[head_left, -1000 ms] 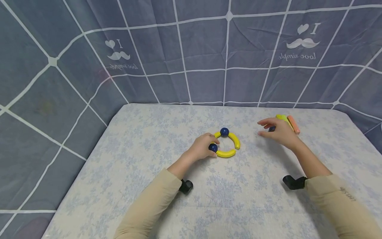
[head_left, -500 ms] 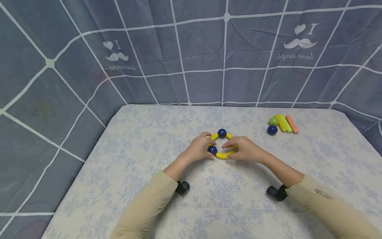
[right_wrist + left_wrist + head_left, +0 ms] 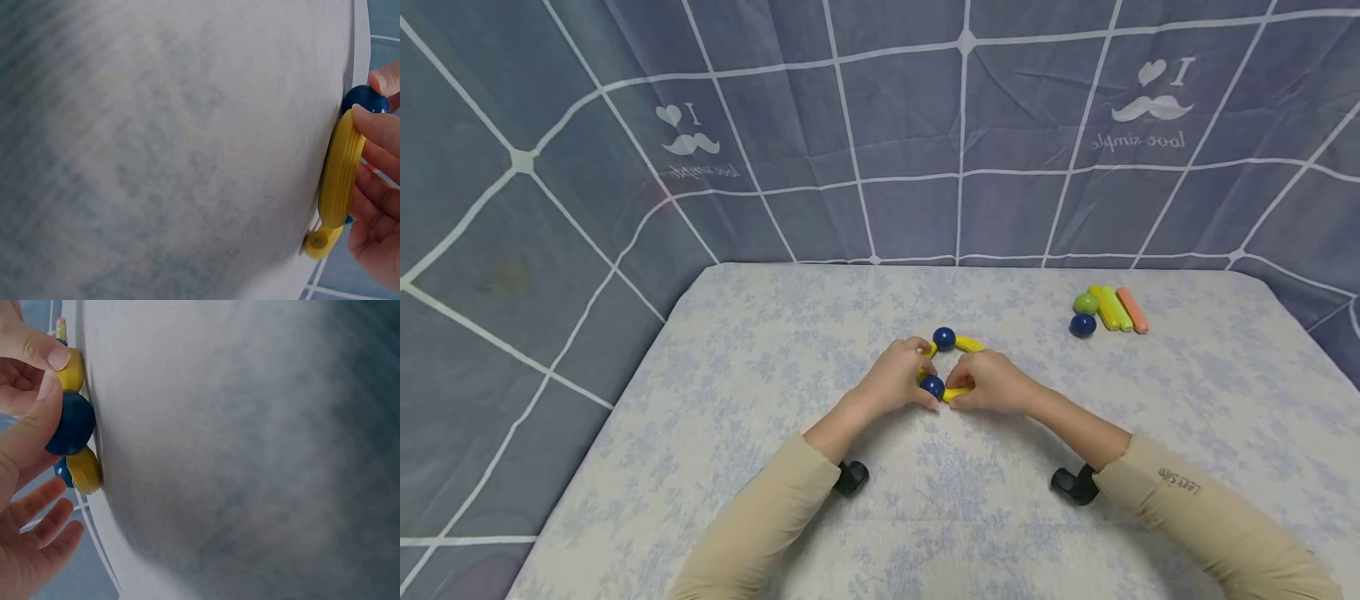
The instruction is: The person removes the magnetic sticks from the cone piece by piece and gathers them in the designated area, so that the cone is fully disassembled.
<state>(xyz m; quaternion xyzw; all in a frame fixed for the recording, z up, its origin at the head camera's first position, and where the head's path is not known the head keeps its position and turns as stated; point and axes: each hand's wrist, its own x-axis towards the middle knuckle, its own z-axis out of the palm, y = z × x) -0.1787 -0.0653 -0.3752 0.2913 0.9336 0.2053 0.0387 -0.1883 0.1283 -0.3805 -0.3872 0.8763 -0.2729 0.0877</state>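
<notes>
On the table sits a partial ring of curved yellow rods and dark blue balls. My left hand (image 3: 889, 377) pinches the near blue ball (image 3: 75, 424) between thumb and fingers. My right hand (image 3: 1000, 382) pinches the near curved yellow rod (image 3: 340, 169), whose end meets that ball. On the ball's other side is another yellow rod (image 3: 84, 470), partly behind my left fingers in the head view. The far blue ball (image 3: 944, 338) joins it to a third yellow rod (image 3: 970, 343), which has a free hollow end in the right wrist view.
At the back right lie a green ball (image 3: 1086, 303), a loose blue ball (image 3: 1082, 325), and yellow (image 3: 1103, 308), lime (image 3: 1117, 309) and orange (image 3: 1132, 311) sticks side by side. A blue-grey checked cloth (image 3: 895, 133) hangs behind the patterned tabletop (image 3: 880, 517).
My right hand has come left from beside the loose pieces and taken hold of the near yellow rod. The ring's far ball has shifted slightly left and nearer. My left hand keeps its hold.
</notes>
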